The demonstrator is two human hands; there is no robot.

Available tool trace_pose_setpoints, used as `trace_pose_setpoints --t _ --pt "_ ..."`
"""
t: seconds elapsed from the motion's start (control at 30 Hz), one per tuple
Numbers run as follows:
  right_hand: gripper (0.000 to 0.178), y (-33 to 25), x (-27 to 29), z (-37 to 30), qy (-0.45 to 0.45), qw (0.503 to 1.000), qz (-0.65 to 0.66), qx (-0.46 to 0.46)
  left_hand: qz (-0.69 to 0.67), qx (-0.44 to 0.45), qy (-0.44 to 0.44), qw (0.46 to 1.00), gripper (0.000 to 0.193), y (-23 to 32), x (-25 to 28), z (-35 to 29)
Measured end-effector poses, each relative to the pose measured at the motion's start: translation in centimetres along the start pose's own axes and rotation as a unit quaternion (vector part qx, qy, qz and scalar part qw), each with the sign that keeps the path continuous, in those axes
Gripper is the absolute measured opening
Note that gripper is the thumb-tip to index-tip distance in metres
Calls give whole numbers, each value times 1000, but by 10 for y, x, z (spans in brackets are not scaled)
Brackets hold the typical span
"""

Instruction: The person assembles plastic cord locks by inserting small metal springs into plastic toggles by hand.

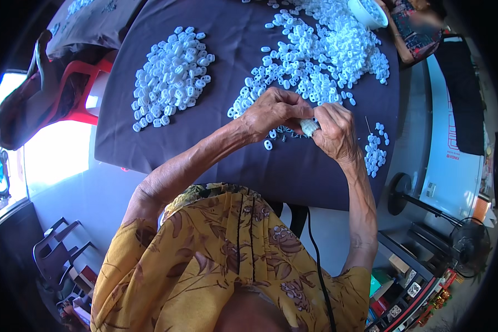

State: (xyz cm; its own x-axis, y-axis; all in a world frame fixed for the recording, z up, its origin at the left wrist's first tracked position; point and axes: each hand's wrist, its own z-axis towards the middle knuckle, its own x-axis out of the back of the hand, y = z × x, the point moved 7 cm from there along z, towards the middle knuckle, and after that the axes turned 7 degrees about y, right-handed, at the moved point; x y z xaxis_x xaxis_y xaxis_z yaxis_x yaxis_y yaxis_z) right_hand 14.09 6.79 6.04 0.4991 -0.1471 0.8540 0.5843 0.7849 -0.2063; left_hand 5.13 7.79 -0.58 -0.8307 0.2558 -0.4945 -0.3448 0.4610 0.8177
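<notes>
My left hand (pixel 276 115) and my right hand (pixel 336 131) meet over the dark tablecloth, fingers pinched close together. A small pale, whitish piece (pixel 309 127) shows between them, held against the curled fingers of my right hand; its kind is unclear. What the left fingertips pinch is hidden. Small thin grey bits (pixel 286 133) lie on the cloth beneath my hands. Just beyond my hands spreads a large heap of small white oval plastic pieces (pixel 315 77), many showing two holes. One loose white oval piece (pixel 268 145) lies below my left wrist.
A separate pile of white pieces (pixel 174 77) sits at the left of the table (pixel 227 160), and a smaller group (pixel 375 155) near its right edge. A white bowl (pixel 368 13) stands at the far right beside another person (pixel 418 30). A red chair (pixel 83 91) is at left.
</notes>
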Motion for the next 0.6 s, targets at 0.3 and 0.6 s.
trace_pose_setpoints --t 0.3,0.6 --pt "16 3 3 5 0 999 27 -46 -53 34 18 998 20 -6 7 2" --pt "22 8 5 8 5 988 89 -122 -105 44 19 993 19 -8 13 2"
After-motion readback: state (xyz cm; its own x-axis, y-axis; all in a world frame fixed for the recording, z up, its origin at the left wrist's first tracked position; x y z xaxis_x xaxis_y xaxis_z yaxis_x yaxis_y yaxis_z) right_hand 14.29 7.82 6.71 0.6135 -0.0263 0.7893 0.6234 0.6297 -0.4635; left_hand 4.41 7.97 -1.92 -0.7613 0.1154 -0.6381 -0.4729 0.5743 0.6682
